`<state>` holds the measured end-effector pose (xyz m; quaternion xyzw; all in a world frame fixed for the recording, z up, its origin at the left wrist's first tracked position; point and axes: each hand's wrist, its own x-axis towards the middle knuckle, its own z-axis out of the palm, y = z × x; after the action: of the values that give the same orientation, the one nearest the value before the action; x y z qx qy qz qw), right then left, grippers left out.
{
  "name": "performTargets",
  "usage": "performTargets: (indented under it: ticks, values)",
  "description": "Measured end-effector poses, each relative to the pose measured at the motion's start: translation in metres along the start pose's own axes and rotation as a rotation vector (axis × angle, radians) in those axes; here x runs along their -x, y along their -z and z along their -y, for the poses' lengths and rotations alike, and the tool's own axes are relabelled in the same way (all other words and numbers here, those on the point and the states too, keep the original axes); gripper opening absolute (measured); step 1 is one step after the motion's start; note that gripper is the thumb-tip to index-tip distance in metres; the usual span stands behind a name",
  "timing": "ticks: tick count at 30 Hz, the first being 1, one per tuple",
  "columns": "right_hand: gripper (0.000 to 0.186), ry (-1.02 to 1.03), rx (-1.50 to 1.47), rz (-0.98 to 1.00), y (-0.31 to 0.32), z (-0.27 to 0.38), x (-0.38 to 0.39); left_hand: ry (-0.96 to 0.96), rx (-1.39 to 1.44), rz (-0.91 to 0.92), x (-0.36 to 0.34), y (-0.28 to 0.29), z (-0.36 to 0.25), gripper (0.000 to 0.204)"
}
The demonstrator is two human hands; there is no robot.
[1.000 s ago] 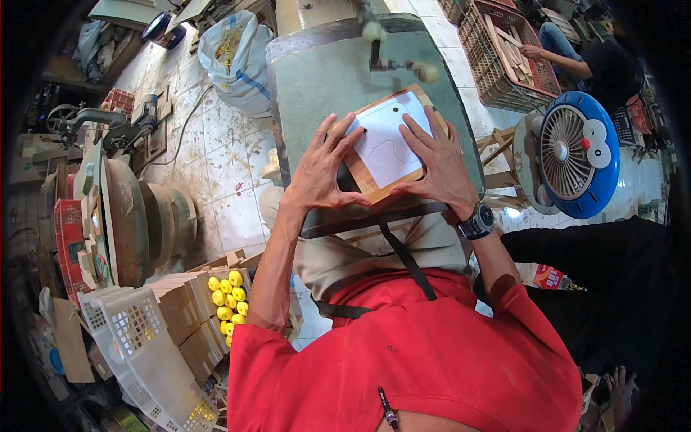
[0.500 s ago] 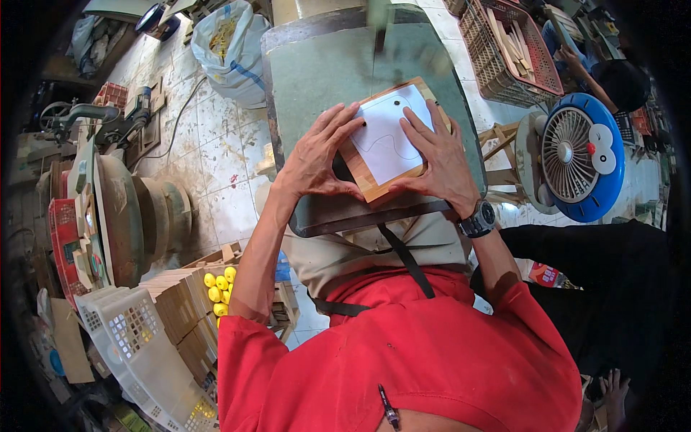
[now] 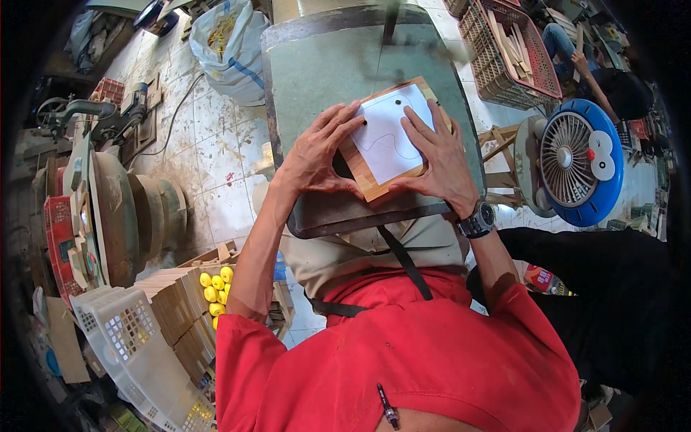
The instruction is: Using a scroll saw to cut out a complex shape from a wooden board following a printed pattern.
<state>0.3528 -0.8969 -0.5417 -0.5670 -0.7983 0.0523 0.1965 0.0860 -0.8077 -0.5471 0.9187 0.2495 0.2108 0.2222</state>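
Note:
A square wooden board (image 3: 368, 178) lies flat on a green machine table (image 3: 317, 79). On top of it is a sheet of white paper (image 3: 385, 155) with a curved drawn outline and two dark round spots. My left hand (image 3: 320, 155) grips the board's left side, fingertips on the paper's upper left corner and thumb at the near edge. My right hand (image 3: 439, 158) spans the right side, its fingers lying over paper and board, its thumb near the lower edge. Beyond the board, a dark upright machine part (image 3: 389, 23) stands above the table, partly blurred.
A blue fan (image 3: 579, 162) stands to the right, below a crate of wood strips (image 3: 504, 54). Another person (image 3: 601, 86) sits at the far right. A white sack (image 3: 234, 54) is at far left; stacked wood pieces (image 3: 169, 295) and a white basket (image 3: 129, 338) lie near left.
My hands and the board stay in nearly the same place. At the far right the other person's arm has shifted, and the view has tilted slightly.

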Motion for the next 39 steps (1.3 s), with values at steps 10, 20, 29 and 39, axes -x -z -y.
performTargets:
  ticks: [10, 20, 29, 39]
  values:
    - [0.110, -0.008, -0.001, -0.001, 0.000, 0.000, -0.002, -0.012, -0.015, 0.001, -0.002, -0.001, 0.003, 0.115]
    - [0.110, -0.003, -0.014, 0.034, 0.003, -0.003, -0.010, 0.016, -0.036, 0.010, -0.001, 0.001, 0.003, 0.115]
    - [0.112, 0.008, -0.015, 0.038, 0.002, -0.008, -0.012, -0.030, -0.164, 0.021, -0.004, 0.003, 0.001, 0.113]
    - [0.112, 0.028, -0.007, 0.052, 0.005, -0.009, -0.013, -0.071, -0.181, -0.004, -0.008, 0.000, 0.000, 0.107]
